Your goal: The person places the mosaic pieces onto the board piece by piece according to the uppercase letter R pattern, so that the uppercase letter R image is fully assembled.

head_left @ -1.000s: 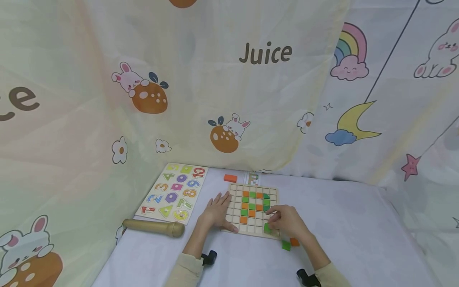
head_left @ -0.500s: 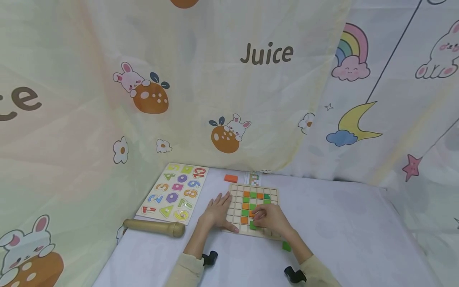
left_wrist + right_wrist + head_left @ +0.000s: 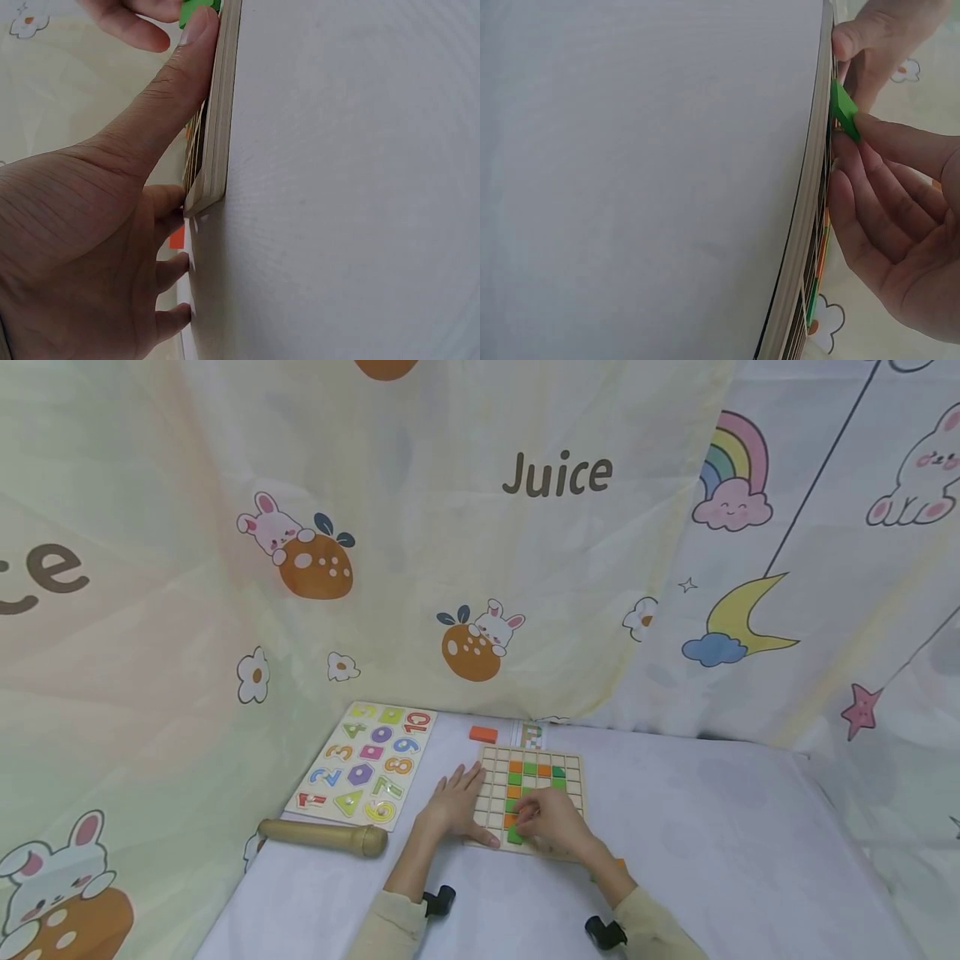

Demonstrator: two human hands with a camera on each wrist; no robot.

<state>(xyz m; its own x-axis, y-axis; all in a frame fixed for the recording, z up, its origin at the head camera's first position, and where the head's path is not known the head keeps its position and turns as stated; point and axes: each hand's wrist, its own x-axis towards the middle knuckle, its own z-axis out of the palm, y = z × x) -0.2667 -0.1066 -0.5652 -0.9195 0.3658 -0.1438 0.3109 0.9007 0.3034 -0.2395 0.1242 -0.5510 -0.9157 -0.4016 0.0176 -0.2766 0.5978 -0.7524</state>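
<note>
A wooden grid board (image 3: 491, 802) lies on the table, with several orange and green tiles in its cells. My right hand (image 3: 553, 821) pinches a green tile (image 3: 844, 111) between thumb and fingers at the board's near edge; the right wrist view shows this tile tilted against the board. My left hand (image 3: 453, 807) rests on the board's left side, its fingers spread and fairly straight. In the left wrist view, the left thumb (image 3: 169, 94) lies along the near edge, its tip close to the green tile. The right hand hides part of the tile pattern.
Left of the board are a number puzzle (image 3: 360, 768) and a gold microphone-shaped stick (image 3: 322, 837). Behind it lie an orange block (image 3: 483, 734) and a small pattern card (image 3: 532, 735). An orange tile (image 3: 620, 863) shows partly behind the right wrist.
My right hand has carried the green tile leftward, from the board's right side along its near edge to near the left thumb. The left hand has stayed in place.
</note>
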